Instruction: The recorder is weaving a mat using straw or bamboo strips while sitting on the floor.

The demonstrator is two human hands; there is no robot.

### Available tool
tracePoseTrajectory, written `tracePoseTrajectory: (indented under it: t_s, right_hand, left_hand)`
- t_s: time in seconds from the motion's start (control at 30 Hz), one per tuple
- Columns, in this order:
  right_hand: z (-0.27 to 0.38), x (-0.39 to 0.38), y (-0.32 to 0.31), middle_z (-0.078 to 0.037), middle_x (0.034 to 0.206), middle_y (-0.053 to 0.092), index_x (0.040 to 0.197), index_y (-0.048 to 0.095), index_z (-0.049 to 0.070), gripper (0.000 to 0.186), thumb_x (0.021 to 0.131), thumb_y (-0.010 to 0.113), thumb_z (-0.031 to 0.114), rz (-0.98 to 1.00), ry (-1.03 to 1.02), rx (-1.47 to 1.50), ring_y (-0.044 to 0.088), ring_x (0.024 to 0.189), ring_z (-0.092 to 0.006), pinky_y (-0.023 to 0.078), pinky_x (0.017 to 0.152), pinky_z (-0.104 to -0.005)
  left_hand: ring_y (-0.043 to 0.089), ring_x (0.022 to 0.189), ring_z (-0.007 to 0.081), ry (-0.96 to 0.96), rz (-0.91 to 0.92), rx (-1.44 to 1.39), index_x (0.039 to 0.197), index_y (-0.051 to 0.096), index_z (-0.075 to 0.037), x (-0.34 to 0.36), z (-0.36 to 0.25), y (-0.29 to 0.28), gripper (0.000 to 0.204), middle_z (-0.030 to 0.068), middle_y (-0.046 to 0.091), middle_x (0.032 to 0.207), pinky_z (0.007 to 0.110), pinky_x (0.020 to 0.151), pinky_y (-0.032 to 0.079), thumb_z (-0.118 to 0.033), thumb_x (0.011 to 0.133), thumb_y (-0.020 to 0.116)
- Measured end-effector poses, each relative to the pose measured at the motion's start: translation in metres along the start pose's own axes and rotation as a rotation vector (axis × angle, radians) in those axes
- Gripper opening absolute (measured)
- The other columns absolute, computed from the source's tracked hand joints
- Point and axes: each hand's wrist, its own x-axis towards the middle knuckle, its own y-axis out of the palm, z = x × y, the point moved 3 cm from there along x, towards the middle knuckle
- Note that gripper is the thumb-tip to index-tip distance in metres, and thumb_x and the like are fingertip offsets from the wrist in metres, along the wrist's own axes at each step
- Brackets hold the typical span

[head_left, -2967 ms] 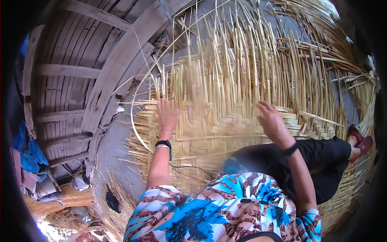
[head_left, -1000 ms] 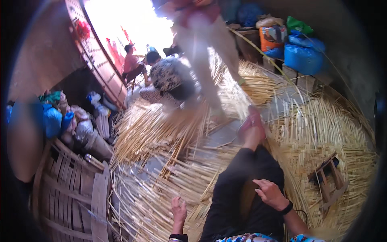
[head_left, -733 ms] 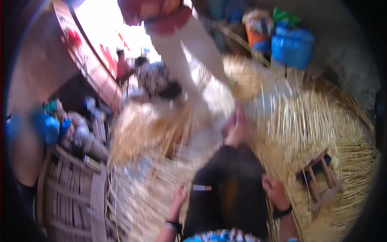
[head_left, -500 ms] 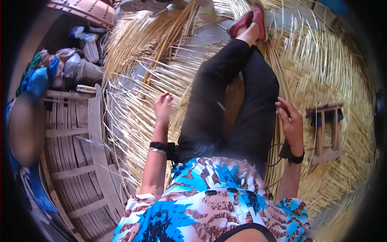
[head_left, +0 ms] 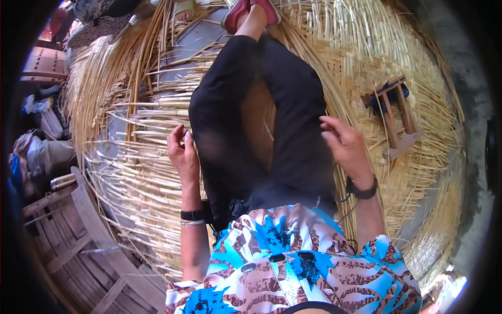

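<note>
My left hand (head_left: 183, 156) hangs beside my left thigh above the pale reed strips (head_left: 141, 162). Its fingers are bent loosely with nothing visible between them. On the other side, my right hand (head_left: 348, 149) is next to my right thigh, fingers loosely stretched and thumb apart, also without anything in it. Both wrists wear black bands. My legs in black trousers (head_left: 293, 131) stretch forward, ankles crossed, with red shoes (head_left: 269, 13) at the far end. Beneath and around them spreads a partly woven reed mat (head_left: 355, 68), its long ends loose on the left.
A small wooden stool (head_left: 391, 125) lies on the mat at right. At left are a slatted wooden frame (head_left: 99, 222), a metal flask (head_left: 64, 181) and stuffed sacks (head_left: 49, 157). Another person's sandaled foot (head_left: 184, 11) shows at the top. Grey floor (head_left: 473, 157) borders the mat on the right.
My view has swung to the right, so the stool, mat and legs sit further left in it. The right hand's fingers have straightened somewhat. Both hands stay beside my thighs, holding nothing visible.
</note>
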Motion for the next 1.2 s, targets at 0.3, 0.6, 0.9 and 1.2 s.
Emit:
tracePoseTrajectory:
  t_s: [0.3, 0.6, 0.9, 1.2]
  right_hand:
    - [0.04, 0.023, 0.059, -0.014, 0.096, 0.065, 0.099, 0.063, 0.005, 0.024, 0.082, 0.06, 0.022, 0.169, -0.337, -0.355, 0.063, 0.089, -0.0291, 0.05, 0.076, -0.0376]
    - [0.004, 0.053, 0.145, -0.018, 0.072, 0.063, 0.082, 0.06, 0.006, 0.028, 0.082, 0.058, 0.035, 0.304, -0.522, -0.679, 0.064, 0.069, -0.0356, 0.051, 0.065, -0.0453]
    - [0.079, 0.063, 0.116, -0.017, 0.088, 0.065, 0.098, 0.061, 0.005, 0.033, 0.086, 0.055, 0.035, 0.198, -0.47, -0.469, 0.063, 0.085, -0.0343, 0.05, 0.075, -0.0426]
    - [0.079, 0.03, 0.09, -0.018, 0.089, 0.066, 0.107, 0.061, 0.003, 0.035, 0.086, 0.057, 0.031, 0.257, -0.432, -0.333, 0.064, 0.084, -0.032, 0.05, 0.075, -0.038]
  left_hand:
    - [0.05, 0.098, 0.0391, -0.22, -0.083, -0.007, 0.103, 0.055, 0.004, -0.036, 0.082, -0.004, 0.032, 0.0215, 0.051, 0.103, 0.043, 0.087, 0.041, -0.012, 0.076, 0.061]
    - [0.05, 0.1, 0.039, -0.164, -0.193, 0.017, 0.108, 0.055, 0.003, -0.013, 0.108, -0.021, 0.037, 0.023, 0.054, 0.105, 0.046, 0.087, 0.04, -0.026, 0.084, 0.058]
    - [0.048, 0.107, 0.0373, -0.113, -0.056, 0.181, 0.107, 0.057, -0.001, -0.007, 0.078, -0.033, 0.037, 0.0216, 0.054, 0.109, 0.049, 0.097, 0.033, -0.025, 0.08, 0.063]
    - [0.036, 0.12, 0.0409, 0.184, -0.205, 0.21, 0.113, 0.053, 0.002, -0.038, 0.156, 0.02, 0.039, 0.026, 0.046, 0.123, 0.052, 0.096, 0.033, -0.023, 0.082, 0.058]
